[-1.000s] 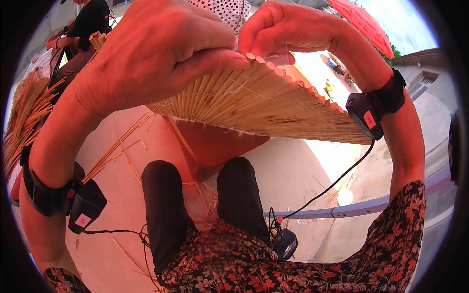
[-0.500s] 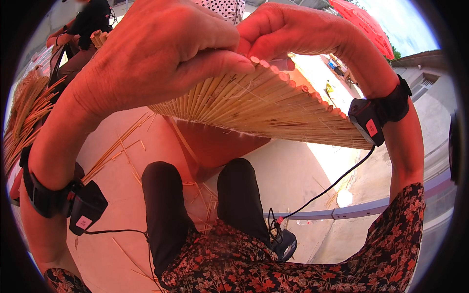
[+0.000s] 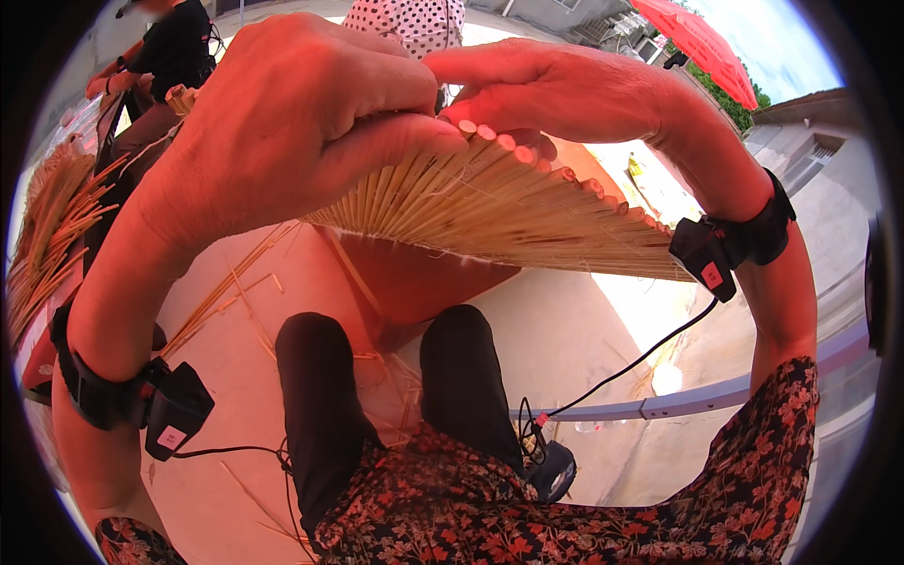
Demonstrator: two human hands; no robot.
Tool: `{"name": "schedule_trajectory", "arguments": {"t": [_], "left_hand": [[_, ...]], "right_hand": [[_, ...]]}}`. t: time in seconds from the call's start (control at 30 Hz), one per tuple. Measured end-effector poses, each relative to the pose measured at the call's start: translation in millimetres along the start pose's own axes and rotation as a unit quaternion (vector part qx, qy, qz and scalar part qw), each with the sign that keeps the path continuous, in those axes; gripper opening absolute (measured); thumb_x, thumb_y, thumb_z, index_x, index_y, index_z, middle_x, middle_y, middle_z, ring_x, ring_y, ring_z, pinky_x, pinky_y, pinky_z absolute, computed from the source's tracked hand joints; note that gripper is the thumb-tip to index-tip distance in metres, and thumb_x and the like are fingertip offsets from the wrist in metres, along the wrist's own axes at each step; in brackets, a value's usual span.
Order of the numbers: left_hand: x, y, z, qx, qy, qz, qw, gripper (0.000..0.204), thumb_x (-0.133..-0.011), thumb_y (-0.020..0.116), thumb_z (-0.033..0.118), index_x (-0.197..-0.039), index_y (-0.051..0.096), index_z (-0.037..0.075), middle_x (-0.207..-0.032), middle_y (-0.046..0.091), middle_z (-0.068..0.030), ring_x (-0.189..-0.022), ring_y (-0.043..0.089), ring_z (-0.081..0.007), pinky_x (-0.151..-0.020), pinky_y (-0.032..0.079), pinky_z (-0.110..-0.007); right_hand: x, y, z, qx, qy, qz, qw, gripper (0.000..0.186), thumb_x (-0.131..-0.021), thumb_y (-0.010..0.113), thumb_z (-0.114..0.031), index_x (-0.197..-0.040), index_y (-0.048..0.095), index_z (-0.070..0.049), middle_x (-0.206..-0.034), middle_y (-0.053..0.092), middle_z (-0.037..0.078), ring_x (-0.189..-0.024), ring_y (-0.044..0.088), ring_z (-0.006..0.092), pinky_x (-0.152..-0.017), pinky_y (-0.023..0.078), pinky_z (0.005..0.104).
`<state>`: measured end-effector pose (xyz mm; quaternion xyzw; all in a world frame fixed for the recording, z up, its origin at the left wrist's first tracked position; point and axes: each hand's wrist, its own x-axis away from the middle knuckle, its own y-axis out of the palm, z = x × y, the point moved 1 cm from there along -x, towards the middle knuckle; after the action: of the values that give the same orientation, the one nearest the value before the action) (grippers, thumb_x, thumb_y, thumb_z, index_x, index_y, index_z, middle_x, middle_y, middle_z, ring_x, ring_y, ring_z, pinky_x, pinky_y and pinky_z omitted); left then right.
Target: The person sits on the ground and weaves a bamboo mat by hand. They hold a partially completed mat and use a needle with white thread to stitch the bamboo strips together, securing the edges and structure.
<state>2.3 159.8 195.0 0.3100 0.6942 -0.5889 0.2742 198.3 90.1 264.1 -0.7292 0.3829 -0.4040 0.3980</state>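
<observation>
A person's two bare hands meet at the top edge of a fan-like mat of pale stalks, which hangs directly below the grip and spreads out to its lower right. The left hand (image 3: 301, 122) pinches the edge of the mat (image 3: 508, 217), thumb laid along the near side and fingers curled over the top. The right hand (image 3: 570, 89) arches in from the opposite side, its fingertips right beside those of the left; whether they pinch anything cannot be told, as the tips are partly hidden. From the left thumb, a row of round cut ends (image 3: 524, 154) runs down and to the right, passing below the right hand.

A black device (image 3: 177, 411) is strapped to the left wrist, below the grip, and a matching unit (image 3: 699, 252) sits on the right wrist. Under the mat is a reddish-brown surface (image 3: 414, 275); loose stalks (image 3: 229, 282) lie on the floor below and left of the grip. A thick bundle of stalks (image 3: 58, 221) stands farther left. Beyond the hands are a co-worker in black (image 3: 179, 45), to the upper left, and a red umbrella (image 3: 697, 45), to the upper right.
</observation>
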Motion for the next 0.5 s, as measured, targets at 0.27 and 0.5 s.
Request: {"name": "schedule_trajectory", "arguments": {"t": [0.27, 0.5], "left_hand": [[15, 5, 25, 0.019, -0.028, 0.017, 0.999, 0.017, -0.081, 0.075, 0.013, -0.091, 0.067, 0.001, -0.077, 0.061, -0.0106, -0.066, 0.061, -0.0297, -0.057, 0.046, -0.038], [42, 16, 61, -0.146, -0.069, 0.024, 0.987, 0.017, -0.077, 0.079, 0.022, -0.087, 0.068, 0.013, -0.07, 0.054, -0.0012, -0.061, 0.057, -0.0216, -0.051, 0.044, -0.036]], "right_hand": [[-1, 26, -5, -0.049, -0.116, 0.034, 0.991, 0.058, -0.105, 0.042, -0.044, -0.151, 0.042, -0.009, -0.13, 0.06, 0.009, -0.117, 0.055, 0.0158, -0.102, 0.042, 0.031], [22, 58, -44, 0.265, -0.142, 0.396, 0.867, 0.019, -0.096, 0.061, -0.021, -0.099, 0.065, -0.003, -0.082, 0.063, 0.006, -0.073, 0.063, 0.018, -0.062, 0.053, 0.0331]]}}
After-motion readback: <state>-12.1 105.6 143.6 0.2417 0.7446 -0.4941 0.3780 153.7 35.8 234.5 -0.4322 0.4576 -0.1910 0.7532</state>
